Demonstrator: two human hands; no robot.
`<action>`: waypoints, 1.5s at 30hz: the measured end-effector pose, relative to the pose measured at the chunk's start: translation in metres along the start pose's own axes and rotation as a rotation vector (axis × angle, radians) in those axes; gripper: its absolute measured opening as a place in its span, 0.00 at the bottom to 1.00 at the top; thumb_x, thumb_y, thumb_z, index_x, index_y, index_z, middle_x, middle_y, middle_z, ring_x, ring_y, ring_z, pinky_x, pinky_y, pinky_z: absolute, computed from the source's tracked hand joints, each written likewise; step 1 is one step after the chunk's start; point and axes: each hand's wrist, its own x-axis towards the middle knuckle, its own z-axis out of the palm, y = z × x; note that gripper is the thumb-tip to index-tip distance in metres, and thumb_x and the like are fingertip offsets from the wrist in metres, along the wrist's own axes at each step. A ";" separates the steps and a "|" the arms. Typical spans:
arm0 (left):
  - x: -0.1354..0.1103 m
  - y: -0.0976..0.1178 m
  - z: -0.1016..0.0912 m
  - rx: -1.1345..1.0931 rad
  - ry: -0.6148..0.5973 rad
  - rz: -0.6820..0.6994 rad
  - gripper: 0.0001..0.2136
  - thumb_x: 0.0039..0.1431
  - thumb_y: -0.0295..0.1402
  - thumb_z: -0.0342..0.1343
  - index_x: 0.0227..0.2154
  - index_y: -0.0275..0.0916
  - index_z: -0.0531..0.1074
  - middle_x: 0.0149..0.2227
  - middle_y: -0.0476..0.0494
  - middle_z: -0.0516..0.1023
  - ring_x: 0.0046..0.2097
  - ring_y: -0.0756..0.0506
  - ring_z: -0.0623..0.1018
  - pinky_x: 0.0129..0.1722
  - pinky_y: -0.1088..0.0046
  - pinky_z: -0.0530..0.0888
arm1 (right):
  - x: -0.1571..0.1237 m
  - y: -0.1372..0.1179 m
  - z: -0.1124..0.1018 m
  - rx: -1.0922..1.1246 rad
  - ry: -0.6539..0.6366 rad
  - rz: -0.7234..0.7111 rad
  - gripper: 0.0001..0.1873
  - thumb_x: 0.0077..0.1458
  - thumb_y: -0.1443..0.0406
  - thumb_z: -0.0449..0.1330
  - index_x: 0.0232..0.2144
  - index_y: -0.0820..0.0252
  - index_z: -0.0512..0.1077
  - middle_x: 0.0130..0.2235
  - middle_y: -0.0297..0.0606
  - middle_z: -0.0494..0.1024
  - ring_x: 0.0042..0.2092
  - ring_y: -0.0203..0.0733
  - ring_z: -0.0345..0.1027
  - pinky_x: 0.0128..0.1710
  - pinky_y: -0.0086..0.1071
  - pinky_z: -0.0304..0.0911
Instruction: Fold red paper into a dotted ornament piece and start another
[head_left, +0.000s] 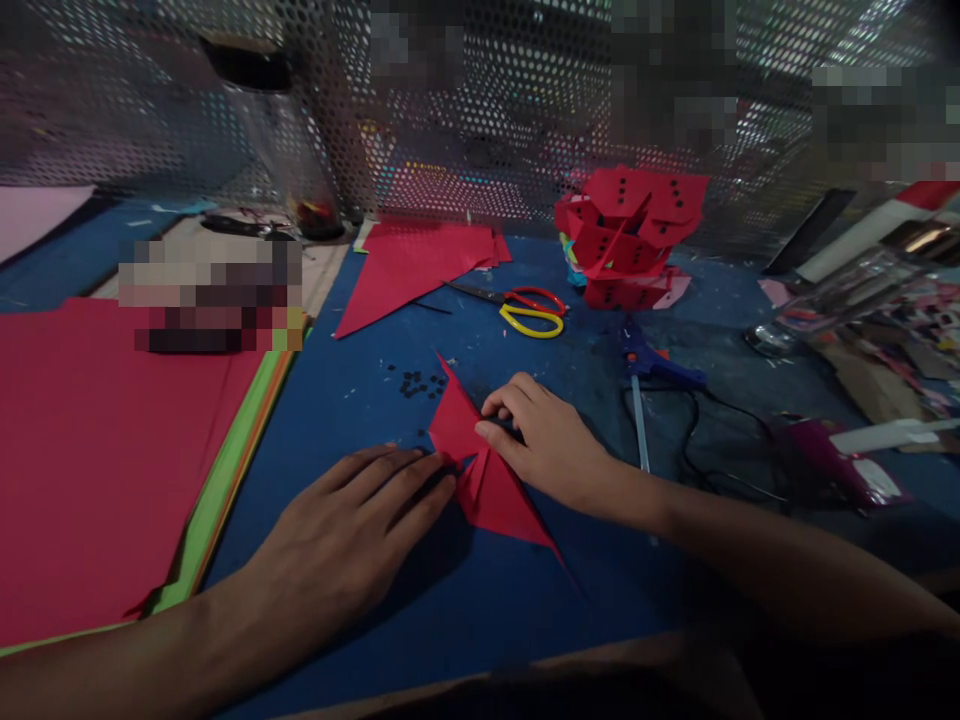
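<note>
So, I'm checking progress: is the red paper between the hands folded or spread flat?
Folded: the red paper shows creases and a narrow flap near its middle.

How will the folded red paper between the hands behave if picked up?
The folded red paper is probably light, since it looks like thin sheet. Its creases likely give some stiffness, but the narrow pointed ends could bend easily.

We've got our red paper piece [493,488] creased, sharp-tipped at both ends, slanting across the blue tabletop [337,400]!
</note>
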 end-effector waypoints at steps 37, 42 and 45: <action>0.009 -0.013 -0.006 -0.679 0.129 -0.567 0.08 0.68 0.32 0.55 0.48 0.45 0.71 0.48 0.46 0.76 0.50 0.45 0.77 0.50 0.69 0.74 | -0.003 0.003 -0.006 -0.047 0.113 0.007 0.04 0.62 0.66 0.59 0.33 0.57 0.70 0.35 0.32 0.77 0.31 0.34 0.67 0.32 0.31 0.55; 0.019 -0.017 -0.011 -1.257 0.046 -0.809 0.16 0.65 0.44 0.61 0.50 0.45 0.67 0.47 0.46 0.78 0.47 0.43 0.81 0.46 0.68 0.78 | -0.005 0.000 -0.010 0.079 0.154 -0.012 0.03 0.64 0.64 0.59 0.35 0.55 0.70 0.31 0.29 0.79 0.30 0.34 0.71 0.32 0.30 0.56; 0.026 -0.016 -0.010 -1.520 -0.035 -0.778 0.18 0.63 0.44 0.63 0.50 0.43 0.69 0.48 0.44 0.80 0.47 0.43 0.81 0.49 0.67 0.77 | -0.007 -0.002 -0.008 0.058 0.166 -0.079 0.04 0.64 0.63 0.59 0.36 0.56 0.70 0.32 0.29 0.79 0.31 0.35 0.72 0.33 0.30 0.58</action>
